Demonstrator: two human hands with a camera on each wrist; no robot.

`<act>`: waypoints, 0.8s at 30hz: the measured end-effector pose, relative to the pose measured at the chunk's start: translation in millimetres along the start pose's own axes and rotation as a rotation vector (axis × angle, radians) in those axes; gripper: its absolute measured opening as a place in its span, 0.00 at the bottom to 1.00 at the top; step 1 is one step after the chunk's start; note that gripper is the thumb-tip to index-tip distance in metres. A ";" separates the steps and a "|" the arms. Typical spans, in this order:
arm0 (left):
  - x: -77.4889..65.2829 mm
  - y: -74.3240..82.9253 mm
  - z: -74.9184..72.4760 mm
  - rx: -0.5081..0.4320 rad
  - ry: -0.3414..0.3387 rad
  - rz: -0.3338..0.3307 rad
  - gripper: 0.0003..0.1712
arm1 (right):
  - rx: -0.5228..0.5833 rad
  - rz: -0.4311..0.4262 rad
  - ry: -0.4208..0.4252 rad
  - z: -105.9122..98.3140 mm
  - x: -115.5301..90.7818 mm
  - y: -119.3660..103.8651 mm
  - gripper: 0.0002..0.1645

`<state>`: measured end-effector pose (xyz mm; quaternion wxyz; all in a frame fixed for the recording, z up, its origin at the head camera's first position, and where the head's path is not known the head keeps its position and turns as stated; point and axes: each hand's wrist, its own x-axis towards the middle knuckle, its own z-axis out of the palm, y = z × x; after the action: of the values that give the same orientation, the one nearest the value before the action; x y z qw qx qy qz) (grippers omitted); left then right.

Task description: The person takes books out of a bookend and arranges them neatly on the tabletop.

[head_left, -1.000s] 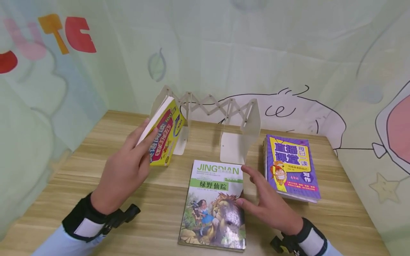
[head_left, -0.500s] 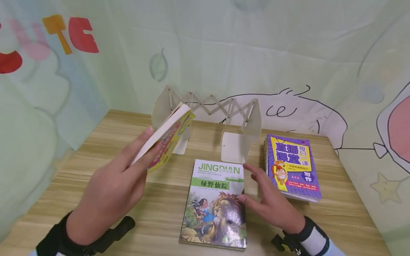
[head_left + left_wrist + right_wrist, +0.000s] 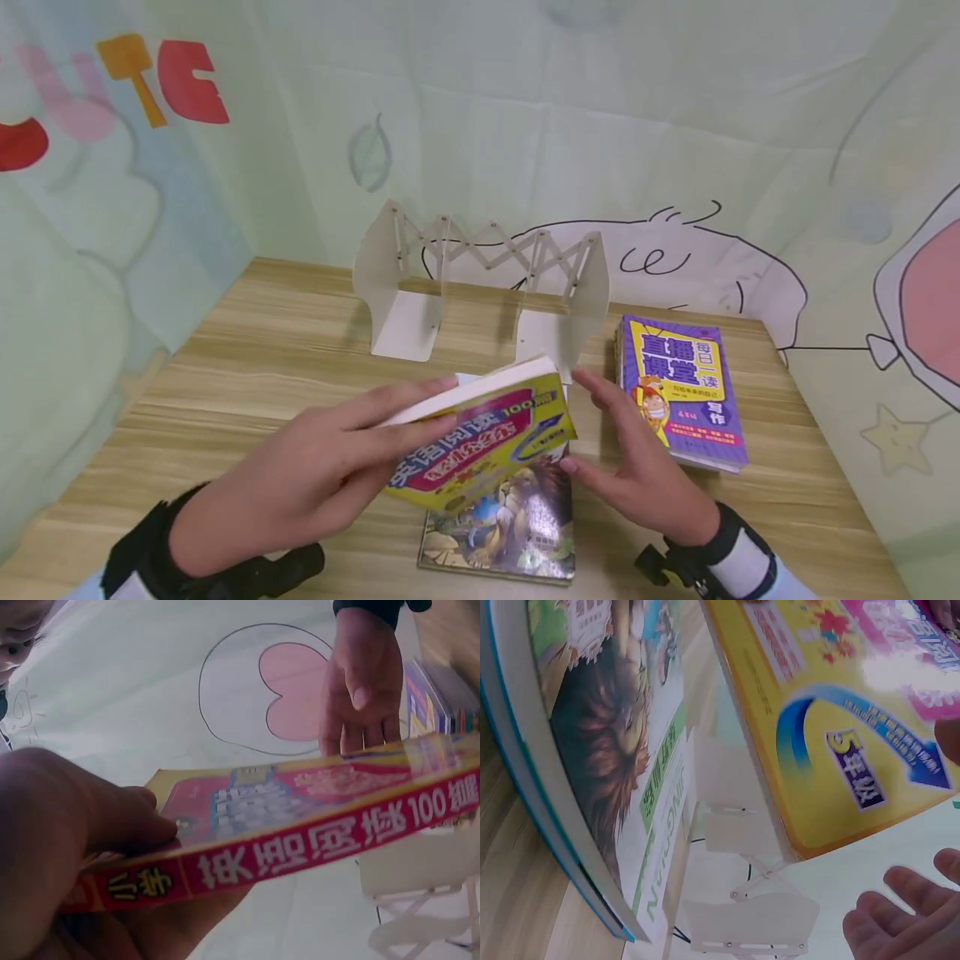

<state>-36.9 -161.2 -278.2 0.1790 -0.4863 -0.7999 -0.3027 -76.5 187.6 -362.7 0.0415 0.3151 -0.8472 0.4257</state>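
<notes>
My left hand (image 3: 300, 475) grips a yellow book (image 3: 487, 446) with a red spine, thumb on one cover and fingers on the other. The book is tilted and hangs above a book with a lion on its cover (image 3: 510, 542), hiding its upper part. Beside the yellow book's right end, my right hand (image 3: 648, 471) is held with fingers extended and thumb apart. In the right wrist view, a gap shows between the right fingers (image 3: 900, 911) and the yellow cover (image 3: 847, 780). That view also shows another book under the lion book.
Behind the hands stands a white expanding bookend rack (image 3: 405, 325) with folding crossbars. A stack of books with a purple cover on top (image 3: 686, 392) lies to the right on the wooden table (image 3: 292, 325). A printed curtain (image 3: 480, 125) hangs at the back.
The left hand has brought the yellow book from in front of the rack's left bookend rightward and nearer, over the lion book. The right hand has barely moved.
</notes>
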 end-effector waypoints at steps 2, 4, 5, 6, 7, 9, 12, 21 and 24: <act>1.5 -0.1 0.4 -0.072 -0.053 -0.014 0.25 | 0.024 -0.007 -0.032 -0.9 -1.9 -1.9 0.49; 3.1 -0.7 2.3 -0.138 -0.077 -0.010 0.24 | 0.073 -0.031 -0.068 -1.0 -3.5 -3.6 0.39; 3.8 -1.1 3.4 -0.160 -0.080 -0.004 0.24 | 0.094 -0.051 -0.078 -0.8 -4.4 -4.4 0.35; 4.4 -1.9 4.7 -0.179 -0.078 0.006 0.24 | 0.113 -0.069 -0.085 -0.5 -5.3 -4.8 0.30; 4.9 -2.7 6.1 -0.192 -0.073 0.013 0.24 | 0.142 -0.091 -0.094 -0.3 -5.9 -4.7 0.26; 5.8 -4.2 8.5 -0.217 -0.061 0.009 0.23 | 0.184 -0.118 -0.086 1.1 -7.4 -4.1 0.22; 7.2 -5.9 11.2 -0.258 -0.026 -0.050 0.24 | 0.242 -0.118 -0.059 2.1 -10.2 -2.0 0.21; 11.6 -21.3 17.4 -0.031 0.171 -0.238 0.33 | 0.426 0.141 -0.048 2.7 -15.1 1.5 0.18; 8.8 -29.4 21.9 0.045 0.192 -0.315 0.37 | 0.429 0.318 -0.060 2.1 -16.2 4.2 0.20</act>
<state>-66.9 -151.0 -298.7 0.2158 -0.3199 -0.8519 -0.3540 -65.6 195.9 -372.4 -0.1188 0.1924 -0.7772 0.5872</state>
